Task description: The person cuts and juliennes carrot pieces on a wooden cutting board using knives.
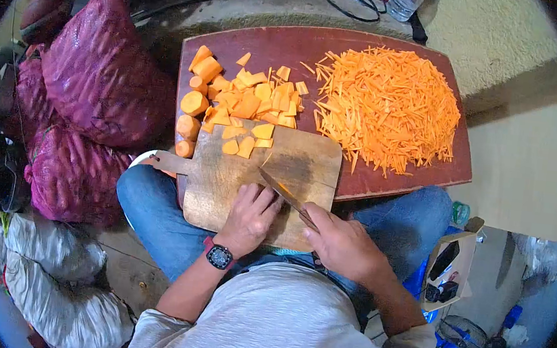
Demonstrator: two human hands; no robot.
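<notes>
My right hand [345,242] is closed around the handle of a knife [289,198], its blade pointing up and left over the wooden cutting board [216,191]. Beside the blade, my left hand [251,218] presses down with curled fingers; whatever lies under them is hidden. A bit of orange shows along the blade. Several flat carrot slices [245,147] rest on the board's upper left part. Just beyond it is a heap of carrot slices [246,106], with thick carrot chunks [194,103] lined up at its left. A large pile of carrot shreds [392,111] covers the right side.
The red tabletop [398,187] carries the carrots and part of the board, which reaches over my lap. Full purple mesh sacks [101,70] and white sacks [61,274] stand at left. A plastic bottle [406,2] is at the back; a box [452,268] sits at right.
</notes>
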